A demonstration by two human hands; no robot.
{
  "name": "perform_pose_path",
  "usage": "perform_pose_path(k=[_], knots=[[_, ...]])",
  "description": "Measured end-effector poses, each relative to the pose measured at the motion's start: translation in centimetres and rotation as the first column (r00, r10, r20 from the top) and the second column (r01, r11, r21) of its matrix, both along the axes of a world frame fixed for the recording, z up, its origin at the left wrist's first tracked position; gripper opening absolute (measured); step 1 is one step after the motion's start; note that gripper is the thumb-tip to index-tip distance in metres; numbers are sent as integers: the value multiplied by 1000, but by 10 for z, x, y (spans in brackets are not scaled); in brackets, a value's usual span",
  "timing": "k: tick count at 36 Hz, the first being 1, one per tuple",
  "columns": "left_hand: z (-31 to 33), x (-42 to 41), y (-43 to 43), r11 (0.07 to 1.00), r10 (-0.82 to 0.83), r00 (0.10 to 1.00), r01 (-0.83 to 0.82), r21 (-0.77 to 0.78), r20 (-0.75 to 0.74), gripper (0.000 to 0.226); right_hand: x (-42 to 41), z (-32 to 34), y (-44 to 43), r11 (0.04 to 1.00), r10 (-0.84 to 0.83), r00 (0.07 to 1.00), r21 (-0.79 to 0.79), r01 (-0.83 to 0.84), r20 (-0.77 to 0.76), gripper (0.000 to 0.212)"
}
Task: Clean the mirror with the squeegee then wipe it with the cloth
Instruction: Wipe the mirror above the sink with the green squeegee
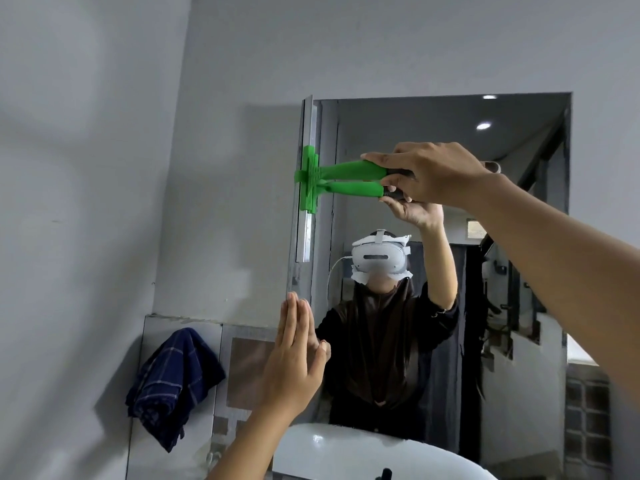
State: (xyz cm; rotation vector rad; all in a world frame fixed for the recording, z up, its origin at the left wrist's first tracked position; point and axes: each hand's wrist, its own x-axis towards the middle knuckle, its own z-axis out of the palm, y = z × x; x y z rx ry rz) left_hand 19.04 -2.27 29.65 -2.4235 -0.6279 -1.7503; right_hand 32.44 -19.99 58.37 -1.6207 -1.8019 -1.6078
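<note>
So the green squeegee [313, 180] is held up at the left edge of the mirror [450, 140], blade turned vertical and laid right along that edge, handle sticking out sideways to the right. The dark end of the handle is gripped by the right hand [429, 174], fingers curled together over the top of it and clamped down; the thumb is hidden underneath. A doubled green handle is seen because the glass reflects it just below the real one.

The left hand [294, 362] is raised lower down, near the mirror's bottom left corner, palm facing the glass, fingers straight and pressed together, nothing held. Whether the glass is actually being touched can't be told from here.

The cloth [173, 386], a dark blue checked one, is hung bunched up on the tiled bit of wall [86, 168] to the left, well apart from both hands and below the squeegee. A white sink [346, 452] is seen at the bottom, under the mirror. In the reflection a person in dark clothes with a white headset is visible.
</note>
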Motion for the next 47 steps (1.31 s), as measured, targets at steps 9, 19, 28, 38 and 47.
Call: perform_pose_path(k=[9, 19, 28, 38, 47], knots=[[-5, 10, 14, 999, -50, 998, 51, -8, 36, 65, -13, -1, -4, 997, -73, 996, -2, 73, 43, 44], [-5, 7, 13, 998, -53, 999, 53, -21, 4, 70, 3, -5, -22, 992, -116, 993, 37, 117, -34, 44], [5, 0, 1, 989, -125, 990, 129, -74, 60, 74, 42, -36, -59, 984, -116, 971, 107, 141, -210, 48], [4, 0, 7, 987, -131, 990, 136, -85, 58, 76, 75, -73, -95, 963, -69, 913, 210, 166, -402, 51], [6, -3, -2, 985, -155, 987, 158, -71, 47, 70, 63, -117, -91, 935, 46, 795, 306, 179, -606, 53]])
